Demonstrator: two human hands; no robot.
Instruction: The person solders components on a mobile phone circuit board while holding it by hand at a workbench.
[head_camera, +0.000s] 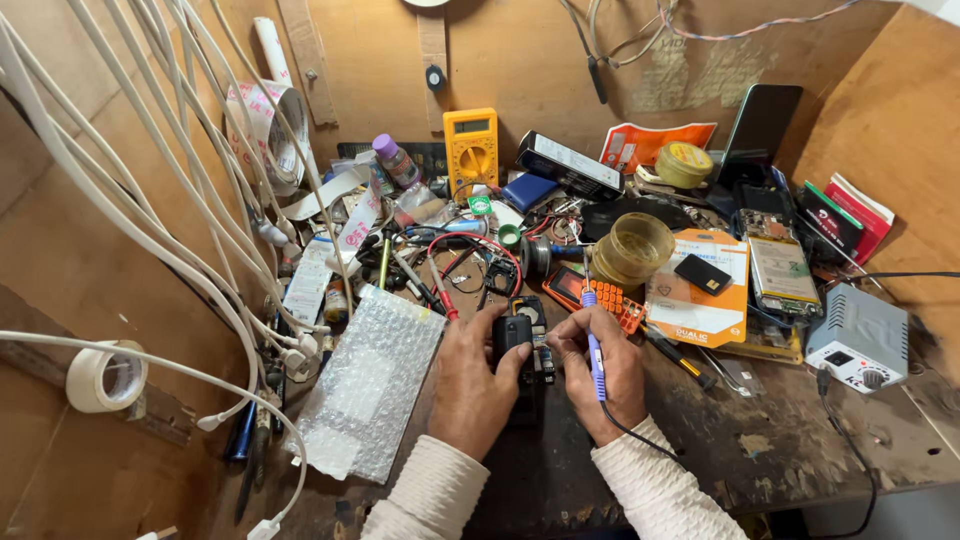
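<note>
My left hand (468, 385) grips a small black device (512, 335) at the middle of the cluttered wooden bench (760, 450). My right hand (608, 375) holds a purple-handled soldering iron (593, 345) like a pen, tip pointing up and away, its dark cord trailing back over my wrist. The iron sits just right of the black device. A small circuit board (543, 362) lies under and between the two hands. Both sleeves are cream ribbed knit.
A bubble-wrap sheet (368, 385) lies left of my hands. A yellow multimeter (471, 150), rolls of clear tape (632, 250), an orange package (705, 300), a soldering station (860, 340), phones and several white cables (150, 200) crowd the bench. A white tape roll (105, 377) sits far left.
</note>
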